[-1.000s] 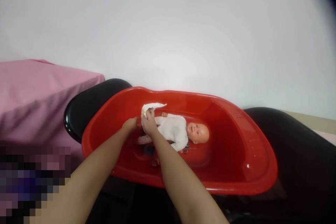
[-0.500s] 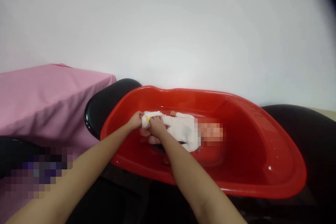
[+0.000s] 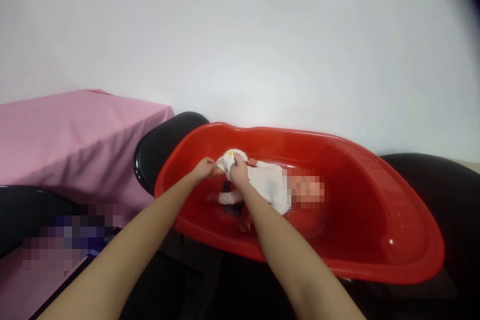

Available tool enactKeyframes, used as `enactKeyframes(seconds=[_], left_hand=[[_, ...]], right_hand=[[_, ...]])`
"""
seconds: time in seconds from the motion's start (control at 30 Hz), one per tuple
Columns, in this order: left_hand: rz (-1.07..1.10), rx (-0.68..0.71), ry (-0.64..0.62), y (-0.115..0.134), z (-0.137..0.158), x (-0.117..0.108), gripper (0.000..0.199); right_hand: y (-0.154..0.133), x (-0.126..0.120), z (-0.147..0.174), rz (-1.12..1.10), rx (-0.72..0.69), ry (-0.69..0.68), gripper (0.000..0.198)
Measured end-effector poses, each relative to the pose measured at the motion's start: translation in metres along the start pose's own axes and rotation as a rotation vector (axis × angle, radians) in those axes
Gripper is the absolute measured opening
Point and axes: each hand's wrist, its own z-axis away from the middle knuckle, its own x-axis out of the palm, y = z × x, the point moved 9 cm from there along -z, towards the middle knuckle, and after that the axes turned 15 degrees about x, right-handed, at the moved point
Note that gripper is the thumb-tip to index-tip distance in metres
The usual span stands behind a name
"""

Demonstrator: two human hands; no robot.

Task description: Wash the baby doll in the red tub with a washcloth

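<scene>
A baby doll (image 3: 267, 184) in white clothing lies on its back in a red baby bathtub (image 3: 360, 155), head toward the right. My right hand (image 3: 239, 171) is closed on a white cloth (image 3: 229, 159) with a yellow patch, which lies over the doll's far leg. My left hand (image 3: 204, 168) pinches the foot end of that same leg, just left of the cloth; its fingertips are partly hidden. The doll's near leg (image 3: 227, 197) rests lower in the tub. My right forearm covers part of the doll's near side.
Black chairs (image 3: 161, 140) stand under and beside the tub, with a dark rounded seat (image 3: 435, 180) at the right. A pink-draped table (image 3: 82, 135) is on the left. Behind everything rises a white partition (image 3: 262, 50). A blurred-out patch (image 3: 71, 235) sits at lower left.
The cloth and my right hand have shifted up and right along the doll's far leg. My left hand has gone from the cloth to the foot end. The view has moved slightly.
</scene>
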Motion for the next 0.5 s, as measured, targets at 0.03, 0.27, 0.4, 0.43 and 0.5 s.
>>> enactKeyframes(seconds=[0.03,0.27,0.4,0.43,0.5], left_hand=[[-0.009,0.007,-0.001,0.0,0.0,0.0,0.013],[-0.131,0.127,-0.014,-0.001,-0.014,-0.001,0.01],[-0.258,0.235,-0.021,0.008,-0.012,-0.002,0.008],[-0.3,0.263,-0.028,0.01,-0.011,-0.001,0.01],[-0.366,0.316,-0.039,0.016,-0.009,-0.001,0.014]], right_hand=[[0.004,-0.002,-0.004,-0.164,0.061,-0.014,0.041],[0.025,-0.043,-0.003,-0.076,0.331,0.282,0.051],[0.007,-0.022,0.007,0.395,0.073,0.111,0.055],[0.01,-0.013,0.011,0.476,0.06,0.043,0.057],[0.019,0.001,0.016,0.594,0.086,-0.053,0.06]])
